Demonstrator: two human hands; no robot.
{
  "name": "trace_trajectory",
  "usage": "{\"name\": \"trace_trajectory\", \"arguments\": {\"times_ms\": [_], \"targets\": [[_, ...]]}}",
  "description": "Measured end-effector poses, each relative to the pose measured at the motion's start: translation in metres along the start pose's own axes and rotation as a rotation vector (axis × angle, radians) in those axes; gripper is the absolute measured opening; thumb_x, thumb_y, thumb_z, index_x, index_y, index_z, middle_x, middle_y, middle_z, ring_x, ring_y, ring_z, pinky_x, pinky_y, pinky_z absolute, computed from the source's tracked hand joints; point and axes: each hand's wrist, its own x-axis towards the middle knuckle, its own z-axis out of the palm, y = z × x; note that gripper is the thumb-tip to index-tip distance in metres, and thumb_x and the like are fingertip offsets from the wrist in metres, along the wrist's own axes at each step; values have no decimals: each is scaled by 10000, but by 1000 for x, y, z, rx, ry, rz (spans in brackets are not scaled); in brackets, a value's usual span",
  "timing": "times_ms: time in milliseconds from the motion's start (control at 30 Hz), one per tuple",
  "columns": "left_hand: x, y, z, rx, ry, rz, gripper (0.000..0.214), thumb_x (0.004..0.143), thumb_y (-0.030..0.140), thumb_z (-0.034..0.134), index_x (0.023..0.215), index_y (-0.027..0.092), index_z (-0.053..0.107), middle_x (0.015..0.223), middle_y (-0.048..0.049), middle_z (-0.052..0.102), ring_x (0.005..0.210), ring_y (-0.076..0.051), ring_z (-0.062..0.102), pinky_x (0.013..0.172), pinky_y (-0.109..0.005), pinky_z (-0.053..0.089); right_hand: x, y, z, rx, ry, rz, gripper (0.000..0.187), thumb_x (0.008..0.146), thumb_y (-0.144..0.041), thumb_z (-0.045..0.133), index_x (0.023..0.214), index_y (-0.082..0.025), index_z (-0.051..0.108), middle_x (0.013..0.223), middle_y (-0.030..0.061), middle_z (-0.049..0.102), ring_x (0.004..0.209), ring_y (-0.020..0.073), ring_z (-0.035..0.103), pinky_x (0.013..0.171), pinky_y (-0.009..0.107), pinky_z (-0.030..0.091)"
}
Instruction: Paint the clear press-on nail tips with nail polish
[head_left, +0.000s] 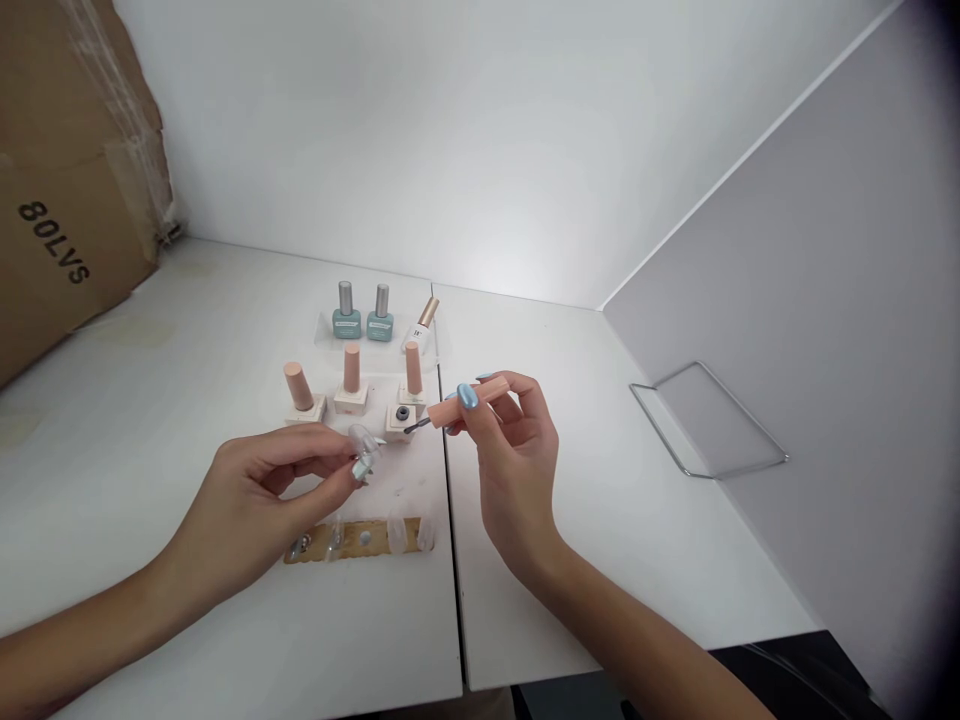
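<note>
Between its thumb and fingers, my left hand (277,490) pinches a clear false nail (363,440). My right hand (517,460) grips the peach cap of a nail polish brush (469,402), whose dark-tipped bristles point left toward the false nail without touching it. Just behind the bristles stands an uncapped square polish bottle (401,423) with a dark ring at its mouth. Three peach-capped bottles, such as the middle one (351,380), stand behind my hands. A gold-brown strip (352,540) lies in front of my left hand, with several clear false nails (397,533) on it.
Farther back, two teal bottles (346,315) and a tilted white bottle with a gold cap (421,325) rest on a clear tray (322,345). A cardboard box (75,200) is at the left. A metal wire frame (709,475) is at the right wall. A dark seam (454,560) splits the tabletop.
</note>
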Motion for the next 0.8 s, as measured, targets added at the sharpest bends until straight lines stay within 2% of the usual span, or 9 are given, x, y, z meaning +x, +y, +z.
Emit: {"name": "trace_trajectory", "arguments": {"times_ms": [167, 300, 433, 533, 667, 800], "targets": [[1, -1, 1, -32, 4, -43, 62, 729, 283, 809, 762, 314, 851, 753, 30, 830, 647, -147, 781, 654, -151, 641, 0, 0, 0, 8, -1, -6, 212, 939, -286, 780, 849, -267, 588, 746, -46, 811, 764, 148, 790, 772, 331, 631], [0, -1, 1, -17, 9, -51, 11, 722, 303, 825, 713, 305, 832, 739, 29, 828, 653, -149, 788, 665, -149, 637, 0, 0, 1, 19, -3, -6, 210, 939, -289, 785, 857, -267, 593, 728, -54, 798, 771, 140, 785, 769, 318, 629], [0, -3, -1, 35, 62, -108, 46, 712, 349, 857, 730, 311, 837, 706, 29, 821, 644, -155, 785, 606, -141, 612, 0, 0, 1, 31, -2, -15, 217, 934, -291, 792, 851, -267, 593, 699, -63, 781, 757, 136, 772, 773, 319, 635], [1, -4, -2, 64, 58, -138, 89, 723, 386, 874, 714, 310, 830, 671, 29, 801, 648, -153, 777, 571, -135, 590, 0, 0, 1, 35, -2, -29, 220, 937, -271, 789, 854, -268, 585, 703, -63, 785, 750, 131, 765, 780, 318, 637], [4, 0, -2, 44, 46, -146, 137, 699, 386, 879, 645, 291, 797, 637, 24, 779, 613, -152, 757, 547, -145, 582, -1, -3, 5, 40, -33, -60, 233, 939, -269, 782, 841, -266, 571, 678, -57, 780, 729, 131, 752, 741, 305, 621], [4, 2, -1, 41, 39, -136, 147, 710, 369, 863, 628, 276, 783, 623, 22, 766, 579, -137, 733, 520, -138, 560, -6, -3, 11, 41, -71, -98, 246, 878, -295, 843, 882, -264, 599, 697, -65, 749, 678, 109, 707, 669, 269, 588]]}}
